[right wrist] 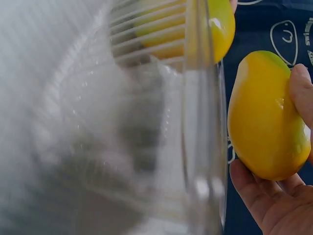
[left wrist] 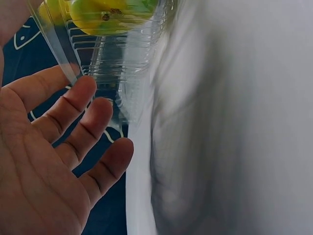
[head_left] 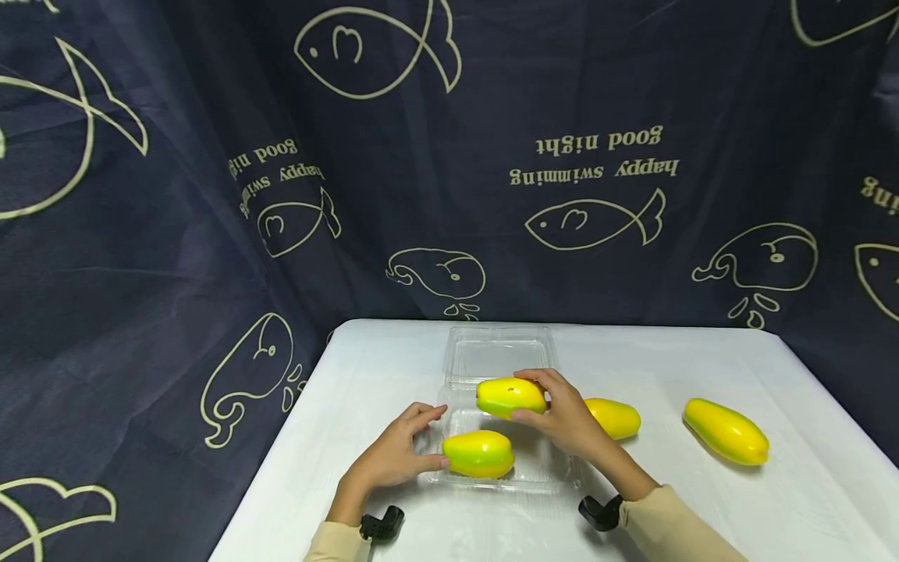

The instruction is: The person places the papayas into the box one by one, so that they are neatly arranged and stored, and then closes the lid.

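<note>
My right hand (head_left: 565, 414) grips a yellow-green papaya (head_left: 510, 396) between thumb and fingers, above the clear plastic clamshell box (head_left: 548, 471). In the right wrist view the held papaya (right wrist: 269, 117) is beside the box wall, thumb on one side and fingers beneath. A second papaya (head_left: 479, 454) lies in the front left of the box. My left hand (head_left: 396, 449) is at the box's left side, fingers spread and loosely bent. Its thumb tip is at the second papaya's left end; whether it touches cannot be told. The left wrist view shows its fingers (left wrist: 80, 105) beside the box wall.
The box's lid (head_left: 500, 355) lies folded back behind its base. Another papaya (head_left: 614, 418) is on the white table (head_left: 667, 507) just right of my right hand, partly hidden by it. One more papaya (head_left: 726, 432) lies farther right. A dark fish-print curtain (head_left: 492, 172) surrounds the table's back and left.
</note>
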Tool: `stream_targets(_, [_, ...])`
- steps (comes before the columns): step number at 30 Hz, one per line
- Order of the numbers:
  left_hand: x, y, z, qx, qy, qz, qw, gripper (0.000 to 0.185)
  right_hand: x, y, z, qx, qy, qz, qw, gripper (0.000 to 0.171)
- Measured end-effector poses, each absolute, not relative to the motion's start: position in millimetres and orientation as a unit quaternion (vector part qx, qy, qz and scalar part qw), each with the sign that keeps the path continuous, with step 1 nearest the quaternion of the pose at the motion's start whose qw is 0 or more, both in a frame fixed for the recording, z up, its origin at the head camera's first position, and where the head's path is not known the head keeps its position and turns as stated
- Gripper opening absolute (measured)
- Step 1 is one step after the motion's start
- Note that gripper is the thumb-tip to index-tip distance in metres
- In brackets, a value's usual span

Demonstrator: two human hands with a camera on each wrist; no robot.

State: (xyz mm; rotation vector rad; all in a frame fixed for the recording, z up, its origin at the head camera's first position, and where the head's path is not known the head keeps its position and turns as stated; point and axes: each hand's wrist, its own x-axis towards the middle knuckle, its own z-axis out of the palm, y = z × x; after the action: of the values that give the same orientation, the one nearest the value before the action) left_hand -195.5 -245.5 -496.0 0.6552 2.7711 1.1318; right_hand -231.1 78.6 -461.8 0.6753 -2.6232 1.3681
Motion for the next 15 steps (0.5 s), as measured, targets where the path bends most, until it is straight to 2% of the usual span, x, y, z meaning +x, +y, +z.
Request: stream_targets(15, [-196.0,-245.8,-495.1,0.215,0.901,0.376,0.041,0.090,-229.5,52.0,-469.1,0.205,-0.871,0.445,0.040,0.064])
